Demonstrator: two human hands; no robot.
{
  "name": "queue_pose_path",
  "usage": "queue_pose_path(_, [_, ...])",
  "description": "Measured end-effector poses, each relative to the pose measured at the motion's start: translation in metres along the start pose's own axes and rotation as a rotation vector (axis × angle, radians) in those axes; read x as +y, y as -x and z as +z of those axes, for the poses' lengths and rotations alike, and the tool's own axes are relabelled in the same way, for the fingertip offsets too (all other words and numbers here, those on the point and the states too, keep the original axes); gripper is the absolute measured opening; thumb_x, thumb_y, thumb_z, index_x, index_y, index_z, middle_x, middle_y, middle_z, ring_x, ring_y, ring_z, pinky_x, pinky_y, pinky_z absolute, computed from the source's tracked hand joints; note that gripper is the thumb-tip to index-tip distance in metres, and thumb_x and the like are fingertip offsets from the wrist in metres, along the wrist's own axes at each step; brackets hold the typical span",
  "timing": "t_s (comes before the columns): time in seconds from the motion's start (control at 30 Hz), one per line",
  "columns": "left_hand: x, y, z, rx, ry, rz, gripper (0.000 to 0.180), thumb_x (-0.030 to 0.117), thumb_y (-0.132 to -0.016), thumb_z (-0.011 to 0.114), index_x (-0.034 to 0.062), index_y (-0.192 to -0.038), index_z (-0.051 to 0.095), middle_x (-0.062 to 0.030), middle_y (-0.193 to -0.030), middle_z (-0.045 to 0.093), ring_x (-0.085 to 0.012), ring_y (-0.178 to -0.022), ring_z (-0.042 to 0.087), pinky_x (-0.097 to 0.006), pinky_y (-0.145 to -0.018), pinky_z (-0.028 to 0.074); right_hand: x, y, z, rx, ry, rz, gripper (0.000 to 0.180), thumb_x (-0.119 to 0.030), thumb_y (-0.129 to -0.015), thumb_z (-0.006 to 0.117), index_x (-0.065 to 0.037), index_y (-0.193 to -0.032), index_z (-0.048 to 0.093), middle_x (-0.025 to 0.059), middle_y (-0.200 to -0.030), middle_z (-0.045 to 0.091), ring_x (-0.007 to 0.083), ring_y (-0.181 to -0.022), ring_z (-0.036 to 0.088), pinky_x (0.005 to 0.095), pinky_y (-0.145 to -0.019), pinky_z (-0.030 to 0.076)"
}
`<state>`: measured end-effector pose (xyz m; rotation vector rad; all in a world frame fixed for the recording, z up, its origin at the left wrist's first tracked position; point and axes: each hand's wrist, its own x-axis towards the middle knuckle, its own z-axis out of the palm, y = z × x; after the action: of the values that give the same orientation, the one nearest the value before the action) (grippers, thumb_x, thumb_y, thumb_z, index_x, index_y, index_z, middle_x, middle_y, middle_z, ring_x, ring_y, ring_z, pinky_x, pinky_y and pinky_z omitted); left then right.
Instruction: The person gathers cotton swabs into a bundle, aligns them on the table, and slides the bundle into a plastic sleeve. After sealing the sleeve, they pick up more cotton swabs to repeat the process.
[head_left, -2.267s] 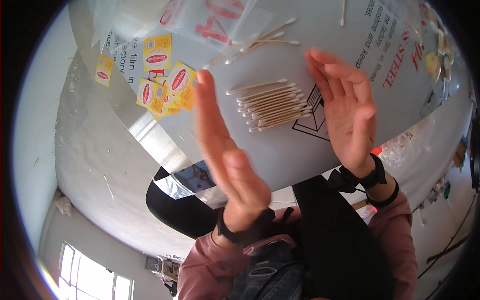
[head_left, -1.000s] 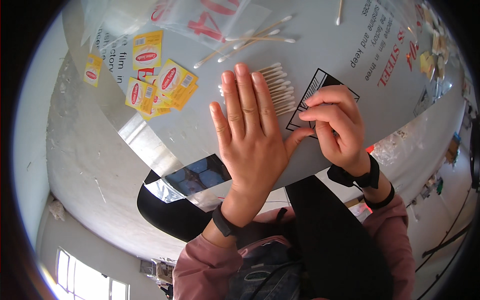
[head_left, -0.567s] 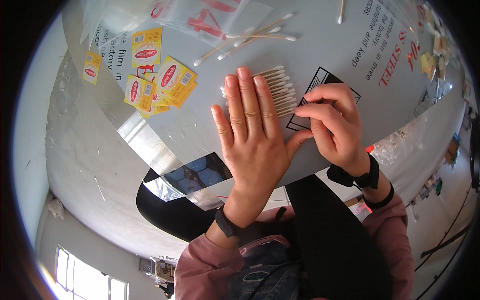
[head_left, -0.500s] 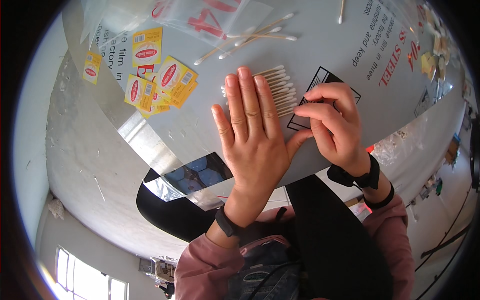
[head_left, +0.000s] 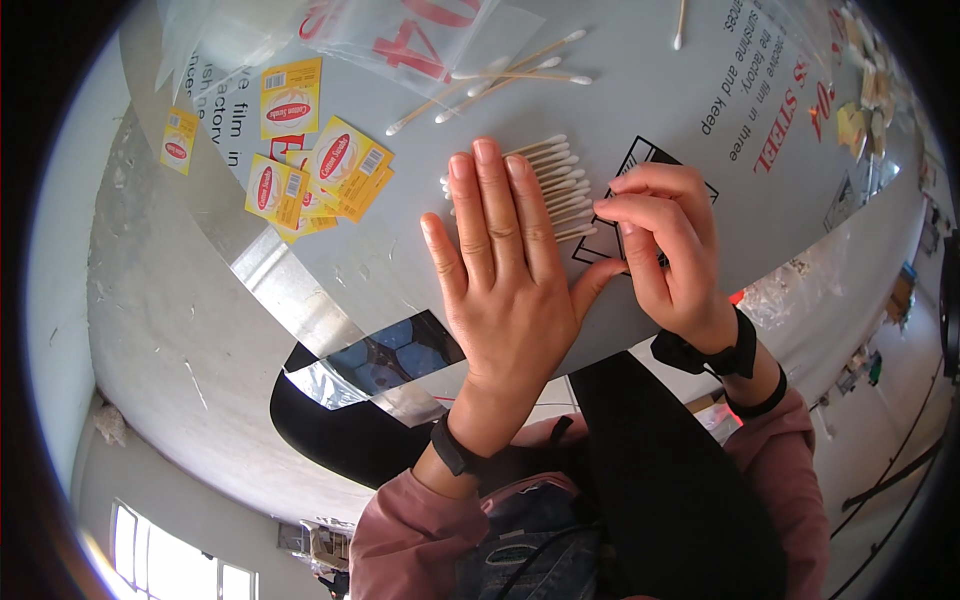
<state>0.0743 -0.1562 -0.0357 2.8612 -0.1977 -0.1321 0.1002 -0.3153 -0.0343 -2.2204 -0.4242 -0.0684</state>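
Observation:
A row of cotton swabs lies side by side on the grey sheeted table, their white tips lined up on the right. My left hand rests flat over their left part, fingers stretched out and thumb out to the side, hiding much of the sticks. Just right of the tips is my right hand, its fingers bent and slightly apart, with nothing visible in them. One fingertip is close to the swab ends; whether it touches them I cannot tell.
Several loose cotton swabs lie crossed beyond my left hand, partly by a clear plastic bag. A single swab lies farther right. Several yellow cards are spread at the left. The table edge runs near my right wrist.
My right fingertips have shifted very slightly at the swab ends. My left hand stays flat on the row, and the view has moved a little.

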Motion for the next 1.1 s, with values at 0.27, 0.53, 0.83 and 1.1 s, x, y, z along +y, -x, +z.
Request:
queue_pose_path(0.27, [0.0, -0.001, 0.0, -0.008, -0.016, 0.0, 0.094, 0.073, -0.096, 0.031, -0.0041, -0.149, 0.04, -0.0226, -0.158, 0.037, -0.0369, -0.149, 0.032, -0.055, -0.122, 0.014, -0.001, -0.001, 0.002, -0.005, 0.036, 0.017, 0.028, 0.011, -0.078, 0.061, -0.005, -0.101, 0.068, 0.0108, -0.111, 0.062, 0.0255, -0.09, 0.058, 0.0348, -0.077, 0.049])
queue_pose_path(0.53, [-0.003, 0.001, 0.0, -0.052, -0.049, 0.036, 0.103, 0.074, -0.094, 0.032, -0.0097, -0.153, 0.026, -0.0293, -0.16, 0.025, -0.0429, -0.151, 0.021, -0.056, -0.122, 0.011, 0.001, -0.016, 0.001, 0.009, -0.032, 0.031, 0.028, 0.013, -0.077, 0.06, -0.005, -0.098, 0.068, 0.0112, -0.115, 0.059, 0.0248, -0.09, 0.057, 0.0329, -0.075, 0.048])
queue_pose_path(0.83, [-0.002, 0.001, 0.001, -0.033, -0.03, 0.039, 0.102, 0.074, -0.095, 0.033, -0.0095, -0.153, 0.026, -0.029, -0.161, 0.025, -0.0428, -0.151, 0.021, -0.056, -0.122, 0.01, 0.005, -0.016, -0.001, -0.015, -0.009, -0.001, 0.027, 0.013, -0.077, 0.06, -0.005, -0.095, 0.068, 0.011, -0.115, 0.059, 0.0251, -0.092, 0.057, 0.0331, -0.075, 0.049])
queue_pose_path(1.1, [0.0, 0.0, -0.002, -0.029, -0.006, -0.001, 0.093, 0.072, -0.095, 0.033, -0.004, -0.149, 0.04, -0.0229, -0.158, 0.035, -0.0372, -0.149, 0.03, -0.056, -0.122, 0.013, 0.003, -0.016, 0.001, -0.02, 0.008, 0.004, 0.034, 0.01, -0.075, 0.061, -0.008, -0.102, 0.071, 0.0106, -0.117, 0.059, 0.0238, -0.091, 0.057, 0.0349, -0.082, 0.048])
